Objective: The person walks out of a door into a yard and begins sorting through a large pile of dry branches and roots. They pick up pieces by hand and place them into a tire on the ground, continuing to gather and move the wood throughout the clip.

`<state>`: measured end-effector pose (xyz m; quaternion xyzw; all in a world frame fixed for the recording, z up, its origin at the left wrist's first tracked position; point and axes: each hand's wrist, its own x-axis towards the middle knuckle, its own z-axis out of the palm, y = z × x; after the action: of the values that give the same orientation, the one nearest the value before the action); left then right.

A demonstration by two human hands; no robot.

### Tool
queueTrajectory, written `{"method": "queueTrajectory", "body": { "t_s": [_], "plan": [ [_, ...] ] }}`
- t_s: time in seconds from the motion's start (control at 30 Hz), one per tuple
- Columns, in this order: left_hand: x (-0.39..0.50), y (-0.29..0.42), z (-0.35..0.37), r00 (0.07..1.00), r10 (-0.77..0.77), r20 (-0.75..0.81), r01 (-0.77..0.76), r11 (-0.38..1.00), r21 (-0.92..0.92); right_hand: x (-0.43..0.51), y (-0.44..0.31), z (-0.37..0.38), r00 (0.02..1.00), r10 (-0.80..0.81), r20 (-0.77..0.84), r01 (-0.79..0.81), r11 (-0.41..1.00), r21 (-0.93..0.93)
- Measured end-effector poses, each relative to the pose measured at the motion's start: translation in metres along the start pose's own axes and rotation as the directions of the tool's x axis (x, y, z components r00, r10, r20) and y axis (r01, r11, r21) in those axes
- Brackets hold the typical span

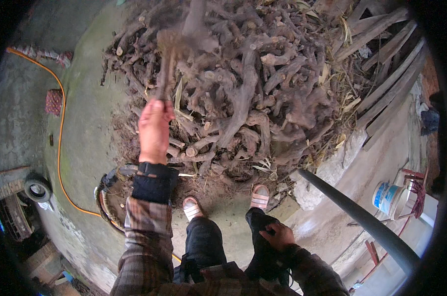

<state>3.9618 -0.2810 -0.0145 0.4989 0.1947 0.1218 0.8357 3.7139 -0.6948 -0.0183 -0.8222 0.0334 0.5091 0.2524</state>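
Observation:
My left hand (154, 124) is closed around a short wooden stick (166, 74), blurred and pointing away from me over the left part of a pile of gnarled wood (223, 85). The stick's far end looks wider, but blur hides its exact shape. My right hand (279, 235) is by my right thigh with its fingers curled; whether it holds anything cannot be told. In front of my feet lie cut branch ends, dry leaves and loose bark.
A round basket-like container (110, 196) stands left of my feet. An orange cable (61, 122) crosses the floor. Long planks (386, 88) lie at the upper right. A dark pole (356, 214) slants at the right, near a white bucket (389, 199). A tire (37, 189) lies far left.

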Motion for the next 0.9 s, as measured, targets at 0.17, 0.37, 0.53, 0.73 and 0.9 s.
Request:
{"method": "queueTrajectory", "body": {
  "t_s": [0.17,0.37,0.53,0.73,0.9],
  "plan": [
    [-0.008,-0.022,-0.002,0.910,-0.336,-0.244,0.398,0.872,0.285,0.000,0.003,0.000,0.995,-0.010,-0.103,0.011,1.000,0.008],
    [-0.036,0.013,-0.010,0.976,-0.205,-0.076,0.208,0.977,0.036,-0.007,0.000,0.004,0.994,-0.013,-0.108,0.017,0.999,0.040],
    [-0.102,0.031,-0.047,0.974,-0.160,-0.157,0.163,0.987,0.004,-0.010,-0.001,0.010,0.997,-0.017,-0.071,0.018,1.000,0.016],
    [-0.239,0.030,-0.155,0.801,-0.089,-0.592,0.197,0.973,0.121,-0.010,0.000,0.036,0.997,-0.076,0.025,0.077,0.995,-0.061],
    [-0.322,0.013,-0.226,0.579,-0.063,-0.813,0.313,0.938,0.150,-0.015,-0.004,0.051,0.990,0.000,0.140,0.028,0.980,-0.195]
  ]
}}
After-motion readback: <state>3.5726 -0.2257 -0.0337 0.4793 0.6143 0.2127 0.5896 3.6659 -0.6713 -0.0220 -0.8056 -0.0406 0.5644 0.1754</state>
